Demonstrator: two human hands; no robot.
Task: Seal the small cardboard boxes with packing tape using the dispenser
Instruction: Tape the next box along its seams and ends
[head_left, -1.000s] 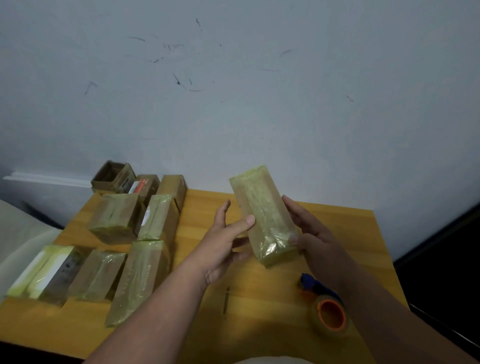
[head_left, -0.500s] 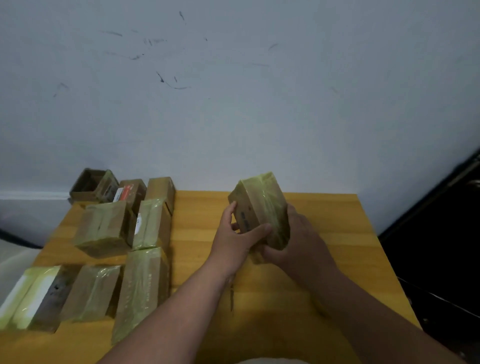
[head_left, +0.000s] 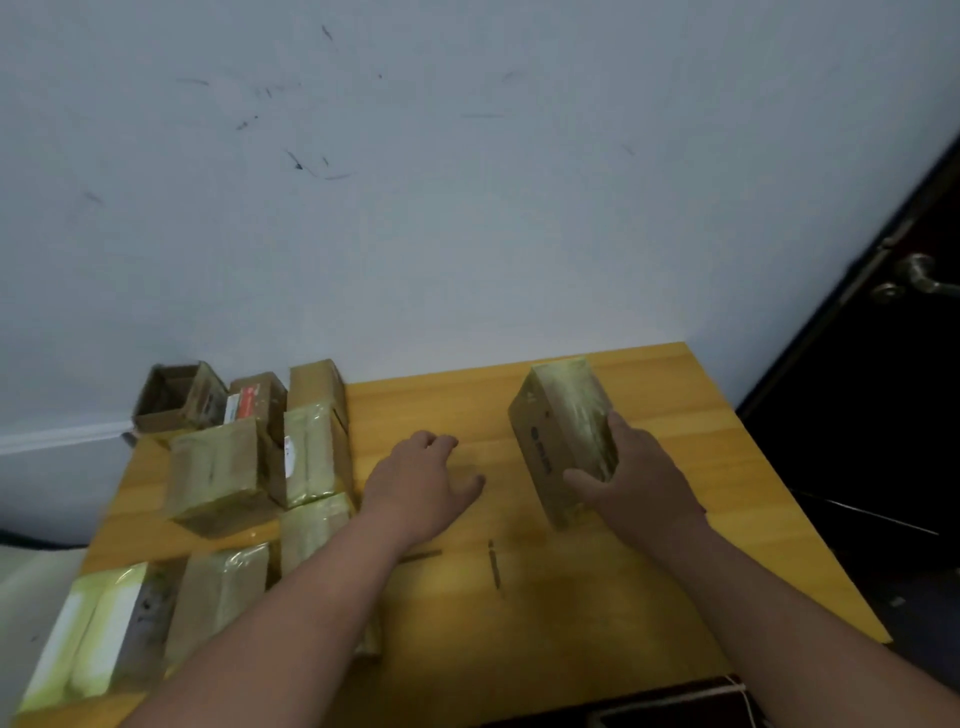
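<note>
Wall (head_left: 467, 208) fills most of the view, pale and scuffed with dark marks, and a dark door (head_left: 883, 364) with a metal handle (head_left: 922, 278) sits off at the right edge. Below it, the yellow wooden counter (head_left: 519, 597) runs up against that wall. Over on the left side of the counter, a cluster of taped boxes (head_left: 218, 473) is packed close together, several shiny with tape, and at the back corner an open cardboard box (head_left: 171, 397) stands with its top flaps apart. Now to the action: the right hand (head_left: 639, 483) grips a tape-wrapped box (head_left: 563, 436) on the right half of the counter, thumb on the printed side face, fingers (head_left: 618, 421) curled over the glossy top. The box is tilted, its near lower end down at the counter, well apart from the cluster. The left hand (head_left: 421, 478) is out over the bare wood between the cluster and the held box, palm down, fingers loosely bent and holding nothing; whether it touches the surface, I can't tell. A couple of dark marks (head_left: 493, 564) show on the wood near the forearms.
</note>
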